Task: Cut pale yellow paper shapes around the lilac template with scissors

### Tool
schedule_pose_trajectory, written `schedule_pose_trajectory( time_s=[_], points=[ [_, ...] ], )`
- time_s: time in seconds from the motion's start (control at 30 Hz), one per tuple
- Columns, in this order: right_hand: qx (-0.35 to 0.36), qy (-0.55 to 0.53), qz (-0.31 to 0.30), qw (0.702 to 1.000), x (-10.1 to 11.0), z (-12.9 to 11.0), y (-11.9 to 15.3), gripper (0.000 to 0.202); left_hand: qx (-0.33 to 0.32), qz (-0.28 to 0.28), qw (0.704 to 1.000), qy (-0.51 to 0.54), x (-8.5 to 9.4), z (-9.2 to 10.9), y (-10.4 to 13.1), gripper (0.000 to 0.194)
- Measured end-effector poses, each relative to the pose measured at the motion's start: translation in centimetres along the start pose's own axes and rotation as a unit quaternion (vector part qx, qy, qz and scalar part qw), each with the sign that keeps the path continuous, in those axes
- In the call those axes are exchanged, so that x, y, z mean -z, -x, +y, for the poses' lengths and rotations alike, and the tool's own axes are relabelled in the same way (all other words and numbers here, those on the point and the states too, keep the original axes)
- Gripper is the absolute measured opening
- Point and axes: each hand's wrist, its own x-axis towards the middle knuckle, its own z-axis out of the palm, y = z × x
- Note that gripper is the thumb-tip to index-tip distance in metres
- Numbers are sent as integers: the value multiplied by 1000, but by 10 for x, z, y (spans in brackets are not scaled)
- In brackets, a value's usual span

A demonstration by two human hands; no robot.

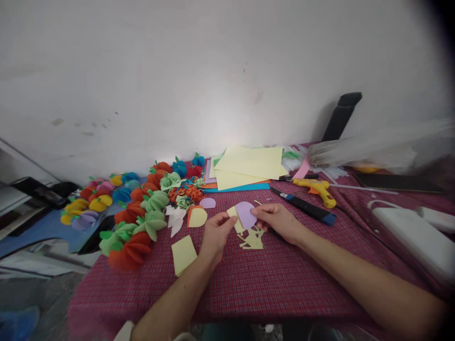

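Between my two hands, a rounded purple paper piece (pixel 246 214) lies against a pale yellow paper piece (pixel 232 214). My left hand (pixel 216 235) pinches the yellow piece at its left edge, fingers closed. At the right edge of the purple one, my right hand (pixel 280 220) has its thumb and fingertips closed. Thin yellow paper scraps (pixel 253 240) lie on the cloth just below. To the left are a stack of yellow paper pieces (pixel 184 255), rounded yellow and orange cutouts (pixel 197 217) and another purple cutout (pixel 207 203).
Orange and green paper pumpkins (pixel 130 251) and others in several colours crowd the left side. Large coloured sheets (pixel 249 163) lie at the back. A utility knife (pixel 307 208), a yellow glue gun (pixel 316 188) with its cord and a white box (pixel 414 237) are on the right.
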Motion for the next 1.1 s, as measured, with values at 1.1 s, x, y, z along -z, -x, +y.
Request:
schedule_pose_trajectory(
  time_s=[1.1],
  points=[
    [-9, -14, 23, 1000, 9, 5, -6, 28, -28, 149, 812, -564, 123, 15, -57, 27]
  ],
)
